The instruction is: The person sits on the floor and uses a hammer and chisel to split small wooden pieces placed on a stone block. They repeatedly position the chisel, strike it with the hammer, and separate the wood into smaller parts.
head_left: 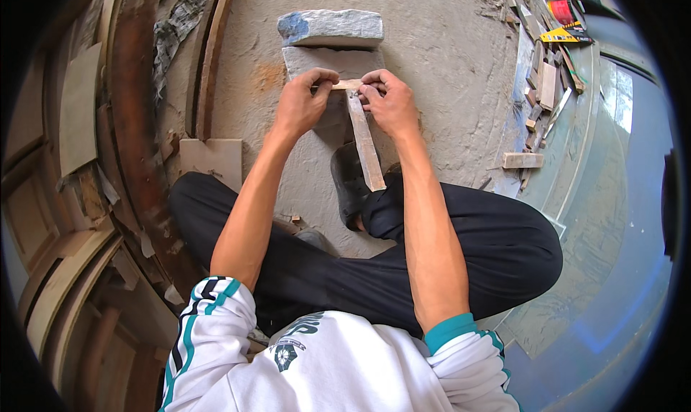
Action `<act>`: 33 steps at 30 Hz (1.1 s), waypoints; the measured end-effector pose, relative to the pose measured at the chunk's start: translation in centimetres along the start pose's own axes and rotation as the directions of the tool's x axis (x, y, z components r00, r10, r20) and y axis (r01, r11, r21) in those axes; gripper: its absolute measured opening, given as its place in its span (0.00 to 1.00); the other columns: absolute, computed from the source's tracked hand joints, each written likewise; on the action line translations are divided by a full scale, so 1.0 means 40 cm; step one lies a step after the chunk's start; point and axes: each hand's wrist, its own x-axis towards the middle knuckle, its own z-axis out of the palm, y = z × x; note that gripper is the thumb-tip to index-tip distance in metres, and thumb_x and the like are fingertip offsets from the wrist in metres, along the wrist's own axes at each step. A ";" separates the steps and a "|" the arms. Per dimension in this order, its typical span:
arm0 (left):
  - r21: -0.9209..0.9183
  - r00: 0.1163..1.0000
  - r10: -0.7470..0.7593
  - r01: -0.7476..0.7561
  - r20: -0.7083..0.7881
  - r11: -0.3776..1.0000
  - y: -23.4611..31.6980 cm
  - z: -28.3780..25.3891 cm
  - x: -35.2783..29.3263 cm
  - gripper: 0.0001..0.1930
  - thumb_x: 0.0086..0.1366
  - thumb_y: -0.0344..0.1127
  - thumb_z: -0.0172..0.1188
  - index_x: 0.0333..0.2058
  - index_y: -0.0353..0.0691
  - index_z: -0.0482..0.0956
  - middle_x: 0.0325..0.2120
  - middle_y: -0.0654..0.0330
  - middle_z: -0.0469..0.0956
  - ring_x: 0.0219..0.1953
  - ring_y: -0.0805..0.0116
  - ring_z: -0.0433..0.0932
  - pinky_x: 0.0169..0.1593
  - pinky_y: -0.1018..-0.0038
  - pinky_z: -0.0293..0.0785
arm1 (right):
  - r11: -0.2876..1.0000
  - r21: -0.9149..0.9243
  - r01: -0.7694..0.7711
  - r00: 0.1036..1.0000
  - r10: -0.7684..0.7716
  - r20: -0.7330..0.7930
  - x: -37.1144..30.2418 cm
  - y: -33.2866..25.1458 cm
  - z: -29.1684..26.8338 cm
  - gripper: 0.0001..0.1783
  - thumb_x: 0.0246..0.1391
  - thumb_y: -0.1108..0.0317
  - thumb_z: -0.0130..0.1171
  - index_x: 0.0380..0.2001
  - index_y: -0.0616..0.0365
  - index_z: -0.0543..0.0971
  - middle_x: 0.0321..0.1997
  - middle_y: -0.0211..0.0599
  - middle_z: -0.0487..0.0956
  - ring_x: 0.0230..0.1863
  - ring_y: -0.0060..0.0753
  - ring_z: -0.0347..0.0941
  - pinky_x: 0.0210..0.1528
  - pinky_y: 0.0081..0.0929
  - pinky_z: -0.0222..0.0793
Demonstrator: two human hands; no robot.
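Note:
My left hand (305,104) is closed, pinching the left end of a short, pale wooden strip (348,85). My right hand (393,105) closes its fingertips around the strip's other end. From the middle of that strip a longer, greyish wooden stick (366,142) runs down toward my foot, so the two pieces form a T. Whether they are joined cannot be told. Some right-hand fingers are close to the stick's top and may touch it. Just beyond and under my hands lies a grey stone slab (331,61), with a whitish block (332,28) with a blue patch behind it.
Wood offcuts (547,88) are piled at the right, near a red spool (561,11) and a yellow-black package (566,34). Glass sheets (612,217) lie along the right. Wooden boards and frames (79,109) crowd the left. A dark shoe (348,185) rests below the stick.

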 end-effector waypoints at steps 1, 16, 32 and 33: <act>-0.009 1.000 -0.007 0.007 -0.017 1.000 0.001 0.001 -0.006 0.10 0.68 0.32 0.59 0.45 0.37 0.84 0.39 0.56 0.86 0.42 0.64 0.83 0.49 0.70 0.76 | 0.998 0.063 -0.025 1.000 0.025 -0.004 0.001 0.004 0.000 0.06 0.58 0.75 0.60 0.39 0.64 0.81 0.32 0.41 0.85 0.33 0.26 0.83 0.34 0.24 0.80; 0.241 0.980 0.024 0.024 -0.195 0.970 -0.042 0.030 0.053 0.14 0.63 0.36 0.62 0.45 0.36 0.84 0.40 0.48 0.85 0.39 0.52 0.85 0.47 0.63 0.78 | 0.950 -0.311 0.019 0.980 -0.080 -0.185 0.052 0.018 0.022 0.10 0.56 0.64 0.61 0.35 0.58 0.85 0.35 0.45 0.86 0.34 0.41 0.84 0.38 0.34 0.78; 0.071 0.956 -0.088 0.112 -0.280 0.991 -0.038 -0.028 0.003 0.13 0.64 0.35 0.63 0.44 0.36 0.84 0.41 0.50 0.85 0.44 0.59 0.85 0.51 0.68 0.76 | 0.451 -0.886 0.110 0.971 0.142 0.192 0.201 -0.033 0.087 0.13 0.54 0.69 0.57 0.39 0.62 0.85 0.45 0.55 0.84 0.51 0.54 0.81 0.50 0.45 0.77; 0.063 0.955 -0.086 0.107 -0.283 0.992 -0.031 -0.030 0.002 0.13 0.64 0.35 0.63 0.44 0.36 0.84 0.40 0.50 0.85 0.44 0.59 0.85 0.51 0.68 0.76 | 0.438 -0.890 0.123 0.965 0.157 0.210 0.205 -0.036 0.085 0.13 0.55 0.68 0.57 0.40 0.63 0.85 0.46 0.55 0.84 0.50 0.54 0.81 0.50 0.44 0.77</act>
